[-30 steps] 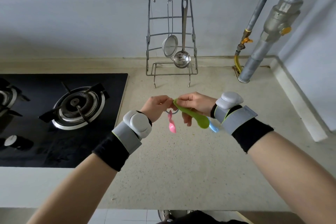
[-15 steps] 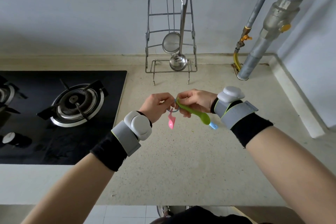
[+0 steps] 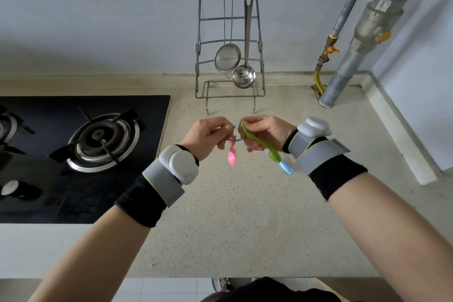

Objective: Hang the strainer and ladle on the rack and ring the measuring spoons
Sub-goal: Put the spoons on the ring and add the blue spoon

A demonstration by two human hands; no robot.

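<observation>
Ring (image 3: 235, 139) mostly hidden between left fingers (image 3: 221, 133); right fingers (image 3: 252, 127) pinch green spoon (image 3: 261, 142).

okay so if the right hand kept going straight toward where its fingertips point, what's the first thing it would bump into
Its fingertips point left, so the right hand would probably meet the left hand first, across a narrow gap bridged by the ring. Depth between them is hard to judge.

A black cloth band (image 3: 141, 206) is worn on the left wrist and another (image 3: 339, 175) on the right. Over each, a grey strap (image 3: 163, 182) edged in green is fastened, topped by a rounded white pod (image 3: 182, 163).
</observation>
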